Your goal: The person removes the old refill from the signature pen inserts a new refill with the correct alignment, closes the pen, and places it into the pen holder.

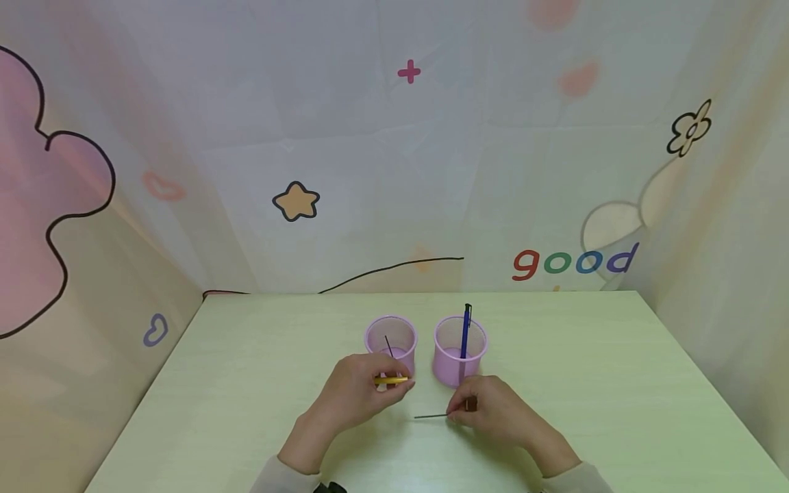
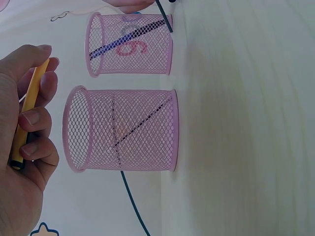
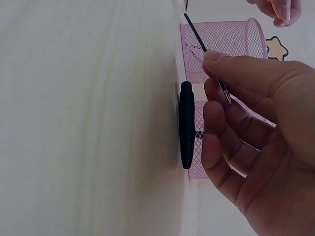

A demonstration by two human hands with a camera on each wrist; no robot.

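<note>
My left hand [image 1: 354, 390] grips a yellow pen-like stick [image 2: 32, 93] with a dark end, held close in front of the left pink mesh pen cup [image 2: 142, 162]. Between thumb and forefinger, my right hand [image 1: 496, 414] pinches a thin dark pen refill [image 3: 197, 33] with a metal tip, its other end pointing left. Below those fingers lies a black pen barrel [image 3: 186, 125] on the table. A thin dark stick [image 1: 387, 344] leans inside the left cup. In the right pink mesh cup [image 1: 445, 370] a blue pen [image 1: 465, 332] stands upright.
Both cups stand side by side on the pale green table [image 1: 585, 370], near its middle. Behind the table hangs a printed cloth [image 1: 345, 123] with a star and the word "good"; more cloth borders both sides.
</note>
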